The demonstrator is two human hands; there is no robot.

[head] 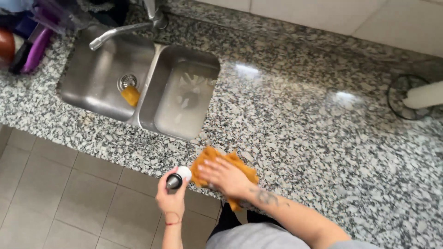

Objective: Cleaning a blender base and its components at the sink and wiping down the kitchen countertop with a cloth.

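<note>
The left hand [171, 199] is wrapped around a small spray bottle [178, 177] with a dark neck and white cap, held upright off the counter edge, seemingly kept ready while the other hand works. The right hand [224, 177] lies flat with fingers spread on an orange cloth [221, 171], pressing it against the front edge of the granite countertop [295, 120]; the open palm looks suited to pushing the soft, crumpled fabric across the stone. The counter is speckled grey, black and white, polished enough to throw back two bright patches of light. Below it, beige floor tiles [69, 193] run in a plain grid. Farther back, a double stainless-steel sink [83, 94] is set into the stone, its left basin holding a yellow sponge [131, 95] just beside the drain, under a curved metal faucet [121, 31]. At the far right, a white roll [424, 94] sits in a dark wire holder [397, 99].
</note>
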